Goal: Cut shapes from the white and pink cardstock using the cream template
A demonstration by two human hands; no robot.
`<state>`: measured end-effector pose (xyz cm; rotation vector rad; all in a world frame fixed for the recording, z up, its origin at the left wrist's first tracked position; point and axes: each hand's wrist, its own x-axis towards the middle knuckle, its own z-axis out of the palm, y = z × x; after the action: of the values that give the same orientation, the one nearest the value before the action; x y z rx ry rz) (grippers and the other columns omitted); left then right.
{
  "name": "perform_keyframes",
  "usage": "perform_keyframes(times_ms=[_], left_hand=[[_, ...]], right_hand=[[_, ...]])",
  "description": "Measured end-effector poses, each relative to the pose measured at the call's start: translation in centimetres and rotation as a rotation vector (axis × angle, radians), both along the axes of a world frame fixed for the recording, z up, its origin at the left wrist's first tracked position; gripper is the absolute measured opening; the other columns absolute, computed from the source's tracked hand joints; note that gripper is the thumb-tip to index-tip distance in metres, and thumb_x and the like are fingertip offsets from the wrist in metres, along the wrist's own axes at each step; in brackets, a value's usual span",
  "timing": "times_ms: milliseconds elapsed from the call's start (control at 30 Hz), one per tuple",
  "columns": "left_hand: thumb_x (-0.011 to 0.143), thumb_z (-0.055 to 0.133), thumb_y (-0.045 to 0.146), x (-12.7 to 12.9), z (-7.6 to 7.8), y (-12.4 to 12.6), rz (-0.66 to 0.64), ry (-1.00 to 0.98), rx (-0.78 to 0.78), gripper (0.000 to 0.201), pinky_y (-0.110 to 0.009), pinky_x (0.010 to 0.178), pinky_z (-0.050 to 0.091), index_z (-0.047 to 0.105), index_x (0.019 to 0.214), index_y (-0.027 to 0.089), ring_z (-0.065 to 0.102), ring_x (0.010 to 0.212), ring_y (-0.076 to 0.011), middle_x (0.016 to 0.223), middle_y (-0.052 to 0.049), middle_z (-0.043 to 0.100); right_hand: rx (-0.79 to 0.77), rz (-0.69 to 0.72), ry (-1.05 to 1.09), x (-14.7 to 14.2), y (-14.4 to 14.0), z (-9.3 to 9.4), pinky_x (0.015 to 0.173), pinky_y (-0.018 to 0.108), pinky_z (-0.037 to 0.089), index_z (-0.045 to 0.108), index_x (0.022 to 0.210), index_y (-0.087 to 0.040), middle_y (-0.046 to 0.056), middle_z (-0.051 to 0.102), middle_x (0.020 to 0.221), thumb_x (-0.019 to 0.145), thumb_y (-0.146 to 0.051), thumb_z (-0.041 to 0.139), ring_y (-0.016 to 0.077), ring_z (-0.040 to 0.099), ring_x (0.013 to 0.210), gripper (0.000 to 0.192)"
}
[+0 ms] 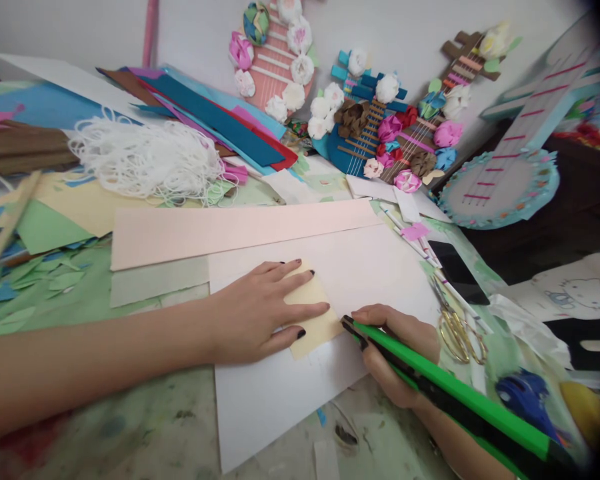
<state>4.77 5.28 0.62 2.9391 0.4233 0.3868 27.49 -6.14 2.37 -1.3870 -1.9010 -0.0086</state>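
Cream paper piece (314, 313) on white sheet (280, 393); paint-stained table (130, 427), cluttered.

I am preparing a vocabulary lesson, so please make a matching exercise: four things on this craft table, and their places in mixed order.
Things:
1. cream paper piece
2. green cutter
3. gold scissors
4. white string tangle

Places:
A. held in the right hand
B. far left, on coloured sheets
C. under the left hand fingers
D. lying to the right of the white sheet

Pairs: 1-C, 2-A, 3-D, 4-B
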Motion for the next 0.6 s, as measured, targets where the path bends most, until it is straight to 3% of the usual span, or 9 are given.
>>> perform_keyframes(times_ms=[600], left_hand=[[0.096,0.044,0.037,0.06,-0.1,-0.04,0.006,-0.004,-0.007,0.045,-0.054,0.105,0.033,0.047,0.14,0.036,0.034,0.139,-0.0389,0.146,-0.011,0.044]], right_hand=[[0.019,-0.045,-0.039,0.03,-0.51,-0.33,0.054,0.027,0.05,0.061,0.089,-0.026,0.0,0.074,0.077,0.068,-0.017,0.048,0.0157,0.067,0.057,0.027]])
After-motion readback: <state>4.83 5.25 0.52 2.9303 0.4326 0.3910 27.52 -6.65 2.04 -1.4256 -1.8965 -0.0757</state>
